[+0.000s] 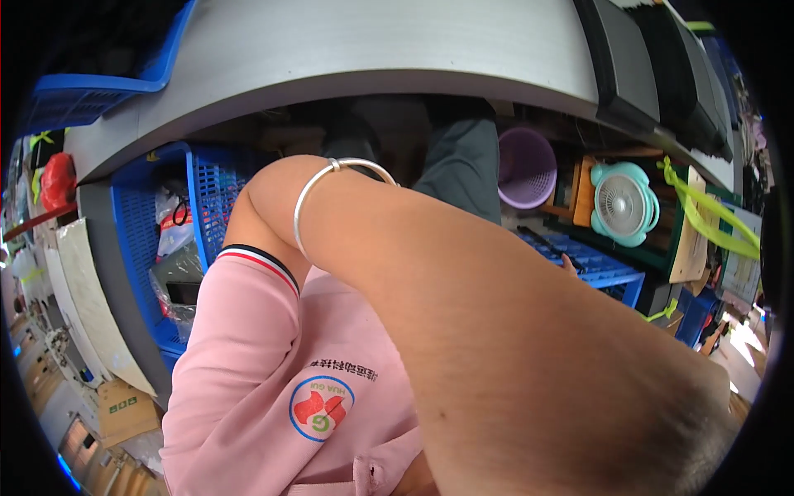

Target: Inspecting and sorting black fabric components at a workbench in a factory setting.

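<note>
My bent left arm crosses the picture close up, with a silver bangle [302, 217] around it just past the bend. It comes out of a pink short sleeve [240, 322] with a striped cuff. Its hand lies outside the picture. Behind the forearm a small bit of my right hand [568, 264] shows, only a fingertip or so. That bit is beside a blue plastic slatted frame [616, 277] and a thin dark object [546, 244]. Whether the right hand holds anything is hidden.
A grey-white table [372, 41] curves across the top, with a blue crate [91, 95] at its left. Below stands another blue basket [136, 240] with plastic bags. A purple bin [527, 169], a turquoise fan [624, 205] and dark boxes [624, 66] are on the right.
</note>
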Demonstrator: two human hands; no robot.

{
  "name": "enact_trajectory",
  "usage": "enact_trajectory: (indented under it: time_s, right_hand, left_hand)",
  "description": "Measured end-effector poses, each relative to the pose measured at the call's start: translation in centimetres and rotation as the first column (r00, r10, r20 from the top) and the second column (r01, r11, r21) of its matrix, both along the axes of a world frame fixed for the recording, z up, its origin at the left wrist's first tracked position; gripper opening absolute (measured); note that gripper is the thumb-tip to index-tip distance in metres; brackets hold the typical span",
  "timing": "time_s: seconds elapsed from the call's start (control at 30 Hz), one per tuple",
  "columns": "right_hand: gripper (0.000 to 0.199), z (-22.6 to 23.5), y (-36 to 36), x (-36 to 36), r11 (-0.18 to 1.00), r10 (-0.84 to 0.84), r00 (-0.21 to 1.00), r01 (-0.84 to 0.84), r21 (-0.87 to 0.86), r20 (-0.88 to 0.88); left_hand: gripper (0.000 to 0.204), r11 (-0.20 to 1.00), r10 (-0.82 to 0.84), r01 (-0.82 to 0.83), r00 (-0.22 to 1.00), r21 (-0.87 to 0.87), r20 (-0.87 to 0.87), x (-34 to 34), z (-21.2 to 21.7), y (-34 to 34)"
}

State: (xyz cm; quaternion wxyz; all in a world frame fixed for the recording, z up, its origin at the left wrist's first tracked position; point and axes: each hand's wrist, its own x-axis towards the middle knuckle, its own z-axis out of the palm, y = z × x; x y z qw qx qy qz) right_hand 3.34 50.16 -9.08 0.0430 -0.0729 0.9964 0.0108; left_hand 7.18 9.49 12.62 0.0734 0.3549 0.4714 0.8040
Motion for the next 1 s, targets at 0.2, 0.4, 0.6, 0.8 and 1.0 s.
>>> enact_trajectory:
  time_s: [0.2, 0.4, 0.6, 0.8, 1.0]
  right_hand:
    - [0.045, 2.4, -14.9, -7.3, 0.878, 0.301, 0.936, -0.347, -0.329, -0.184]
    - [0.034, 7.3, -27.8, -13.5, 0.626, 0.379, 0.797, -0.595, -0.504, -0.471]
    - [0.038, 4.1, -29.6, -18.2, 0.687, 0.442, 0.727, -0.651, -0.323, -0.526]
    - [0.038, 4.0, -30.5, -17.8, 0.733, 0.41, 0.75, -0.609, -0.302, -0.518]
    - [0.038, 3.9, -30.8, -17.9, 0.722, 0.395, 0.739, -0.617, -0.313, -0.545]
  left_hand:
    - [0.037, 0.999, -0.024, 0.025, 1.0, 0.022, -0.013, -1.0, 1.0, -0.6]
    - [0.036, 0.915, 0.181, -0.082, 0.958, -0.395, 0.222, -4.4, -1.4, -4.4]
    - [0.035, 0.278, 0.73, -0.695, 0.601, -0.662, -0.324, -9.5, -12.0, -12.8]
    - [0.052, -0.265, 0.886, -0.65, 0.127, -0.713, -0.446, -16.1, -14.7, -26.6]
    - [0.049, -0.417, 0.868, -0.667, -0.092, -0.618, -0.488, -21.7, -13.7, -35.7]
